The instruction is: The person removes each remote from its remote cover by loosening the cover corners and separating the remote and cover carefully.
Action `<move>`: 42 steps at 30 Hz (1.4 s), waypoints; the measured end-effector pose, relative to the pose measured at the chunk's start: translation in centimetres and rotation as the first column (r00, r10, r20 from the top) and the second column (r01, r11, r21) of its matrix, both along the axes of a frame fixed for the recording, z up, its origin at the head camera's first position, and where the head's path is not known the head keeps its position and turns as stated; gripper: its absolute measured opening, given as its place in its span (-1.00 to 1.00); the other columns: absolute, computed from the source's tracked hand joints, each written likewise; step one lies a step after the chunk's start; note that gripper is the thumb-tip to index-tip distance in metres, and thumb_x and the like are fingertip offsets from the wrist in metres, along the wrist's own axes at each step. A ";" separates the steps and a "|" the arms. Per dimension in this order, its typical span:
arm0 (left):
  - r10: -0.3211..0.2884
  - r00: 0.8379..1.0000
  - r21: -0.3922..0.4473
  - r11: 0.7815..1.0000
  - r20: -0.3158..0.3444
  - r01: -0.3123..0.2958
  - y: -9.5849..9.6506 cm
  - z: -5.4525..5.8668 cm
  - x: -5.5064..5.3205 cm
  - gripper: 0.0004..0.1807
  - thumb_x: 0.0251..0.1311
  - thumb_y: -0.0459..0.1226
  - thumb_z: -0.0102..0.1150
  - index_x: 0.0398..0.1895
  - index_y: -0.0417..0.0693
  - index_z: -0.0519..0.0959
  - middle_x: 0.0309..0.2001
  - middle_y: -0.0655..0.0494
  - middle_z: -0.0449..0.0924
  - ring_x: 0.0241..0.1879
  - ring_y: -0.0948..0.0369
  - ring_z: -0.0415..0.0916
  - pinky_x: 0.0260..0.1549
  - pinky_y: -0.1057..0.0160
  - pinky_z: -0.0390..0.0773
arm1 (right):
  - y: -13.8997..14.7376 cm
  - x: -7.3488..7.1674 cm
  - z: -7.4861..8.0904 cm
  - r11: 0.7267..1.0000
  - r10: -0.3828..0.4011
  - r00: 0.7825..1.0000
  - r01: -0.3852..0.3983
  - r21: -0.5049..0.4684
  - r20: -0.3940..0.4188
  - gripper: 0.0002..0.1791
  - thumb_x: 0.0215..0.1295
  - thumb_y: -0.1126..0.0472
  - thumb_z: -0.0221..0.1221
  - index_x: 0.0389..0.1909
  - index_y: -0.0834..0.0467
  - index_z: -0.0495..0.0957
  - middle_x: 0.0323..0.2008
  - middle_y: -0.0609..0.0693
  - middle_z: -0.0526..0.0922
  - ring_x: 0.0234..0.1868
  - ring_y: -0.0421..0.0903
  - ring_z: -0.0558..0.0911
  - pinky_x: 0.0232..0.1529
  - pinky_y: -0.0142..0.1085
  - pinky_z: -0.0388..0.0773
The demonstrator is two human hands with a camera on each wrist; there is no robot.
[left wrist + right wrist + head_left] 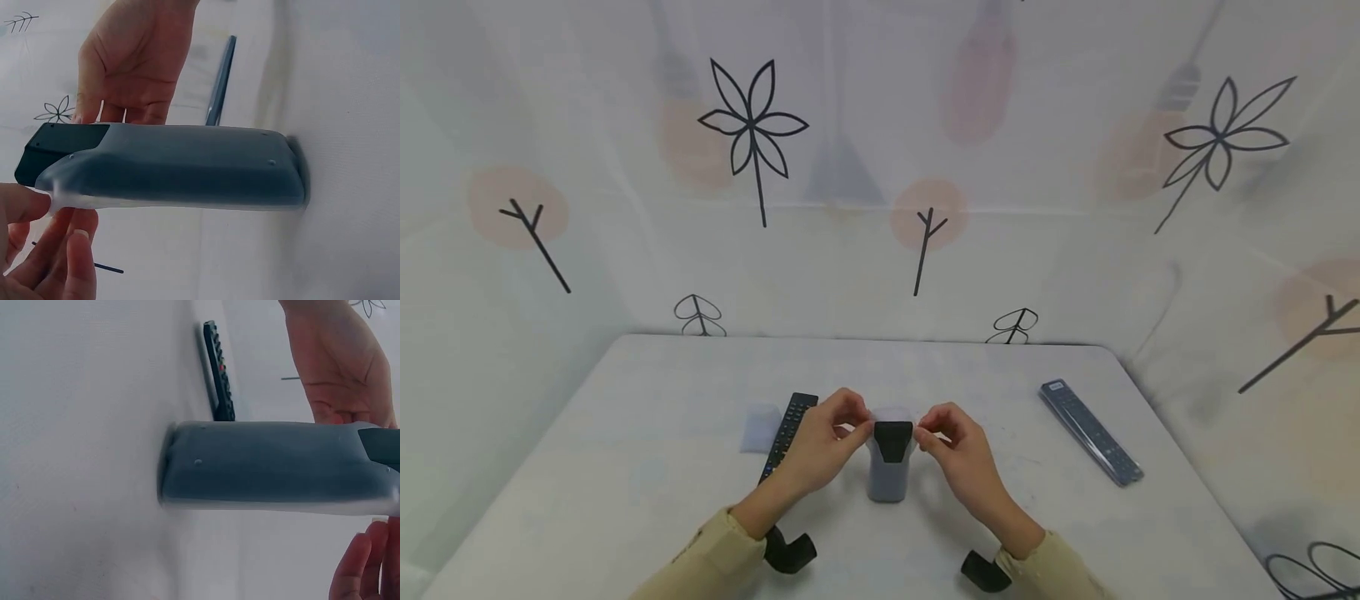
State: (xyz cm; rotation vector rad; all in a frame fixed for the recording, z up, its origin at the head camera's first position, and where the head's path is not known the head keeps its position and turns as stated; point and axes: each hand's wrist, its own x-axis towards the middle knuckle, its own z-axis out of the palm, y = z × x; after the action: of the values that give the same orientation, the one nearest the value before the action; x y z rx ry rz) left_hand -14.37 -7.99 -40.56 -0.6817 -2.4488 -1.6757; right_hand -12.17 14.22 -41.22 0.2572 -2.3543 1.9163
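Sleeves [703, 558], hands [822, 442] [967, 462] pinching translucent cover [888, 485], remote [893, 437] partly inside

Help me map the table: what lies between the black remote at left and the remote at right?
The head view shows the left hand, partly hiding the black remote, then a sleeved dark device, then the right hand and tabletop.

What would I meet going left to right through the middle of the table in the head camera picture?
Pale bluish sheet → black remote → left grip → device in a cloudy sleeve → right grip → long blue-grey remote.
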 end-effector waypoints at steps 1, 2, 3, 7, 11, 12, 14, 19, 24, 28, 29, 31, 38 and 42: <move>0.001 1.000 -0.005 1.000 0.008 -0.001 -0.1 -0.1 0.0 -0.87 0.30 -0.32 0.27 -0.17 0.06 0.53 -0.24 0.27 0.64 -0.18 0.28 0.62 -0.28 0.26 0.61 | 0.0 0.0 0.0 1.000 0.000 1.000 0.000 0.002 -0.004 -0.86 0.33 0.36 0.26 -0.17 0.16 0.51 -0.22 0.06 0.57 -0.17 0.00 0.61 -0.16 -0.29 0.62; 0.001 1.000 -0.016 1.000 0.011 0.000 -0.2 -0.2 0.1 -0.89 0.31 -0.29 0.27 -0.19 0.07 0.54 -0.25 0.28 0.64 -0.19 0.28 0.62 -0.28 0.26 0.61 | 0.0 0.1 0.0 1.000 0.002 1.000 -0.002 0.004 -0.008 -0.85 0.33 0.37 0.26 -0.17 0.16 0.51 -0.22 0.07 0.57 -0.18 0.00 0.61 -0.17 -0.28 0.63; -0.001 1.000 -0.029 1.000 0.018 0.002 -0.4 -0.3 0.1 -0.92 0.32 -0.26 0.26 -0.20 0.08 0.55 -0.26 0.30 0.64 -0.20 0.29 0.62 -0.28 0.26 0.61 | 0.0 0.2 0.0 1.000 0.002 1.000 -0.002 0.009 -0.010 -0.85 0.33 0.37 0.25 -0.16 0.16 0.50 -0.22 0.07 0.57 -0.18 0.00 0.61 -0.18 -0.28 0.63; -0.020 0.998 -0.061 0.998 0.052 0.024 -1.0 -0.4 0.5 -0.95 0.33 -0.16 0.26 -0.20 0.16 0.63 -0.28 0.37 0.67 -0.25 0.33 0.62 -0.29 0.27 0.61 | 0.1 0.7 0.1 0.999 -0.010 1.000 0.009 0.046 0.005 -0.84 0.35 0.36 0.23 -0.11 0.13 0.54 -0.19 0.02 0.60 -0.15 -0.02 0.62 -0.20 -0.28 0.63; -0.039 0.998 -0.068 0.997 0.051 0.043 -1.3 -0.2 0.8 -0.90 0.31 -0.15 0.29 -0.15 0.18 0.69 -0.24 0.38 0.68 -0.23 0.31 0.62 -0.29 0.26 0.62 | -0.1 1.1 0.5 0.995 -0.027 0.999 0.024 0.098 0.025 -0.83 0.34 0.33 0.26 -0.11 0.06 0.59 -0.18 -0.06 0.64 -0.10 -0.06 0.60 -0.16 -0.28 0.60; -0.042 0.998 -0.072 0.996 0.047 0.046 -1.3 -0.2 0.8 -0.89 0.30 -0.15 0.30 -0.14 0.17 0.69 -0.23 0.37 0.69 -0.22 0.30 0.62 -0.29 0.26 0.61 | -0.2 1.2 0.6 0.994 -0.029 0.999 0.026 0.110 0.027 -0.83 0.33 0.32 0.27 -0.12 0.05 0.61 -0.19 -0.08 0.65 -0.09 -0.07 0.60 -0.15 -0.28 0.59; -0.045 0.998 -0.076 0.996 0.048 0.049 -1.3 -0.2 0.8 -0.88 0.29 -0.16 0.31 -0.13 0.15 0.70 -0.22 0.37 0.69 -0.19 0.30 0.61 -0.28 0.27 0.61 | -0.3 1.3 0.7 0.991 -0.033 0.999 0.030 0.129 0.021 -0.84 0.31 0.31 0.29 -0.14 0.04 0.62 -0.21 -0.10 0.66 -0.09 -0.08 0.59 -0.14 -0.28 0.58; -0.002 0.999 -0.081 0.997 0.043 0.005 -1.0 -0.3 1.0 -0.86 0.25 -0.21 0.35 -0.14 0.10 0.71 -0.21 0.34 0.71 -0.18 0.29 0.62 -0.28 0.29 0.61 | -0.5 1.4 0.8 0.993 -0.033 0.999 0.032 0.115 0.004 -0.83 0.27 0.33 0.32 -0.14 0.10 0.64 -0.21 -0.08 0.67 -0.12 -0.10 0.60 -0.16 -0.32 0.59; 0.040 0.998 -0.095 0.995 -0.049 -0.045 -0.5 -0.1 1.4 -0.83 0.18 -0.31 0.40 -0.16 0.09 0.73 -0.23 0.34 0.71 -0.22 0.31 0.62 -0.33 0.30 0.61 | -0.5 1.5 0.8 0.994 -0.041 0.999 0.042 0.101 -0.013 -0.79 0.22 0.40 0.34 -0.15 0.14 0.65 -0.21 -0.05 0.67 -0.14 -0.11 0.62 -0.17 -0.37 0.60; 0.051 0.994 -0.085 0.995 -0.099 -0.059 -0.2 0.0 1.5 -0.78 0.13 -0.38 0.41 -0.17 0.06 0.72 -0.24 0.33 0.70 -0.23 0.32 0.62 -0.33 0.30 0.62 | -0.6 1.4 0.7 0.991 -0.049 0.998 0.053 0.121 -0.031 -0.74 0.18 0.46 0.34 -0.14 0.14 0.65 -0.21 -0.05 0.67 -0.20 -0.10 0.61 -0.20 -0.37 0.60; 0.053 0.993 -0.082 0.995 -0.103 -0.062 -0.2 0.0 1.5 -0.78 0.13 -0.39 0.42 -0.17 0.06 0.72 -0.24 0.33 0.70 -0.24 0.32 0.62 -0.33 0.30 0.62 | -0.6 1.4 0.7 0.990 -0.051 0.998 0.055 0.130 -0.038 -0.73 0.18 0.47 0.34 -0.14 0.14 0.64 -0.21 -0.05 0.67 -0.21 -0.10 0.60 -0.21 -0.37 0.59; 0.052 0.993 -0.078 0.995 -0.106 -0.061 -0.2 0.0 1.5 -0.76 0.11 -0.41 0.42 -0.17 0.05 0.72 -0.24 0.32 0.70 -0.25 0.33 0.62 -0.33 0.31 0.62 | -0.5 1.4 0.6 0.988 -0.045 0.997 0.053 0.143 -0.057 -0.71 0.18 0.49 0.33 -0.14 0.13 0.64 -0.21 -0.05 0.66 -0.24 -0.10 0.59 -0.24 -0.37 0.58; 0.012 0.994 -0.095 0.995 -0.105 -0.022 -0.3 0.4 1.4 -0.75 0.11 -0.46 0.39 -0.14 -0.03 0.72 -0.23 0.22 0.70 -0.31 0.32 0.62 -0.35 0.32 0.62 | -0.2 1.5 0.5 0.977 0.005 0.982 0.035 0.211 -0.187 -0.64 0.15 0.54 0.31 -0.13 0.07 0.65 -0.25 -0.09 0.64 -0.33 -0.13 0.58 -0.37 -0.37 0.53; -0.014 0.997 -0.116 0.993 -0.076 0.006 -0.5 0.5 1.3 -0.73 0.11 -0.47 0.38 -0.12 -0.07 0.72 -0.21 0.21 0.69 -0.31 0.32 0.61 -0.37 0.33 0.62 | 0.0 1.4 0.4 0.971 0.019 0.980 0.030 0.237 -0.200 -0.62 0.14 0.57 0.30 -0.12 0.08 0.67 -0.26 -0.12 0.62 -0.35 -0.16 0.55 -0.41 -0.38 0.48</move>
State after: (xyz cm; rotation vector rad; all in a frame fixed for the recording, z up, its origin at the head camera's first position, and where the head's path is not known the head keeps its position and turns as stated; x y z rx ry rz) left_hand -13.06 -8.46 -40.01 -0.7582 -2.5083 -1.4906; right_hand -10.77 14.18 -40.78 0.4405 -2.4396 1.5199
